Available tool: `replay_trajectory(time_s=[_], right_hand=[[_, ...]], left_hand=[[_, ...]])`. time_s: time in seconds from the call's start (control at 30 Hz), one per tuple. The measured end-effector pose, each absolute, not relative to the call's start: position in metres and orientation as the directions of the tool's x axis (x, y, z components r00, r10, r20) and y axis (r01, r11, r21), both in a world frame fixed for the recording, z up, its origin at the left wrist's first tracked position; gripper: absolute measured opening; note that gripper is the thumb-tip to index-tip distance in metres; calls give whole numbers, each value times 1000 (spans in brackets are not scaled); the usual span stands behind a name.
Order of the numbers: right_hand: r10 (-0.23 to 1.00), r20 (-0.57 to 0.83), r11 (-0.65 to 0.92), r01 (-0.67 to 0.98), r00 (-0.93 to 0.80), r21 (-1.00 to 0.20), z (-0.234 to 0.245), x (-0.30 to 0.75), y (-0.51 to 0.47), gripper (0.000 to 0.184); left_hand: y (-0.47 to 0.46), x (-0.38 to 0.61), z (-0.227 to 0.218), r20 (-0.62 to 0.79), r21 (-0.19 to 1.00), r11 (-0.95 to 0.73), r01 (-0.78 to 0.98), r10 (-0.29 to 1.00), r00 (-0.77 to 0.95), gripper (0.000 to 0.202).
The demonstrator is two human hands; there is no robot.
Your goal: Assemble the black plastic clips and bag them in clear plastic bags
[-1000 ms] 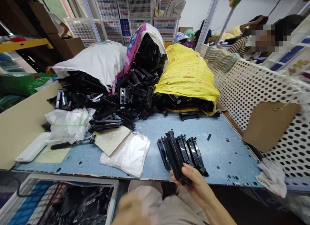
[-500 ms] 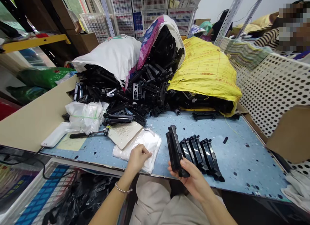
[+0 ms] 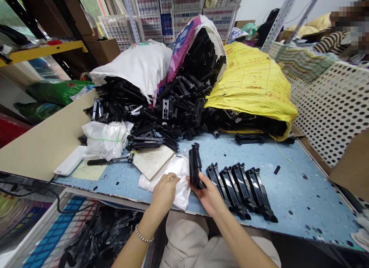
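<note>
My right hand (image 3: 210, 195) holds a long black plastic part (image 3: 195, 166) upright, thumb on its near side and fingers behind. Close by on the left, my left hand (image 3: 164, 193) is closed, its fingertips pinching at the top of a stack of thin clear plastic bags (image 3: 181, 197). A beige board (image 3: 152, 160) with grit on it lies partly over those bags. To the right of my right hand, several like black parts (image 3: 235, 191) lie side by side in a slanted row on the blue tabletop (image 3: 288, 191).
A heap of black parts (image 3: 178, 106) spills from a white sack (image 3: 138, 64) and a yellow sack (image 3: 250, 79) at the back. At left lie a black-handled tool (image 3: 109, 160), a bundle of bags (image 3: 105, 139) and a white device (image 3: 70, 160). A perforated white panel (image 3: 331, 102) stands right.
My right hand has brought the black part leftward, nearer the bags and my left hand. The left hand has turned slightly, with its fingers still at the bags. The view has shifted a little.
</note>
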State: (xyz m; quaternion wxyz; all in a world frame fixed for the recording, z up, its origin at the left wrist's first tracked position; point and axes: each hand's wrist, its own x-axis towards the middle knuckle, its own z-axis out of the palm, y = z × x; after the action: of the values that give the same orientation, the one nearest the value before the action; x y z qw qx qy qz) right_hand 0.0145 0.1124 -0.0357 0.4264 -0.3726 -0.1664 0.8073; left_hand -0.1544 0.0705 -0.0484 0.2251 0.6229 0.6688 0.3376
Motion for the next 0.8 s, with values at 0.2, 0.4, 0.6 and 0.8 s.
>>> replay_trajectory(time_s=[0.2, 0.4, 0.6, 0.8], right_hand=[[492, -479, -871, -422, -727, -253, -33, 54, 83, 38], [247, -398, -959, -280, -883, 27, -59, 41, 79, 48], [307, -336, -939, -341, -890, 46, -67, 39, 81, 50], [309, -363, -940, -339, -879, 22, -67, 37, 76, 56]], left_hand=[[78, -167, -53, 193, 637, -78, 767, 979, -61, 60], [61, -155, -47, 251, 724, -150, 673, 967, -54, 69], [34, -148, -42, 303, 738, -130, 662, 941, -153, 51], [60, -167, -47, 464, 588, -68, 806, 844, -268, 12]])
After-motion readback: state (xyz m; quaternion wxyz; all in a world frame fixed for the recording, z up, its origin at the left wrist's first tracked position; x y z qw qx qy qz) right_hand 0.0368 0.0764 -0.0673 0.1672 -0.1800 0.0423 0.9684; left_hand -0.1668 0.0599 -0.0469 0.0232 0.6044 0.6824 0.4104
